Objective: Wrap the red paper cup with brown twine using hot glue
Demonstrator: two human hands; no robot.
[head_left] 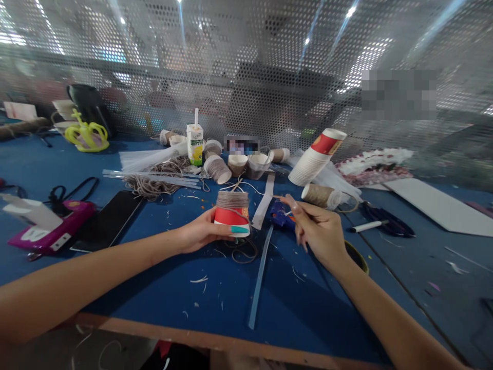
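My left hand (202, 229) is closed around a red and white paper cup (231, 216), its thumb across the lower part. Grey-brown cord winds round the cup's upper part, and loose cord (244, 252) hangs below. To the right, my right hand (318, 223) has its index finger and thumb close together at a thin thing too small to make out. Just behind those fingers lies a blue glue gun (280, 215), partly hidden by the hand. A clear glue stick (260, 282) and a white strip (265, 203) lie between the hands.
Wrapped cups (217, 169), a drink carton (195, 146) and tangled cord (154, 180) stand or lie behind. At left are a phone (110, 221), a purple device (54, 234) and a yellow crown (88, 136); at right, stacked cups (314, 162), scissors (396, 223) and a marker (365, 226).
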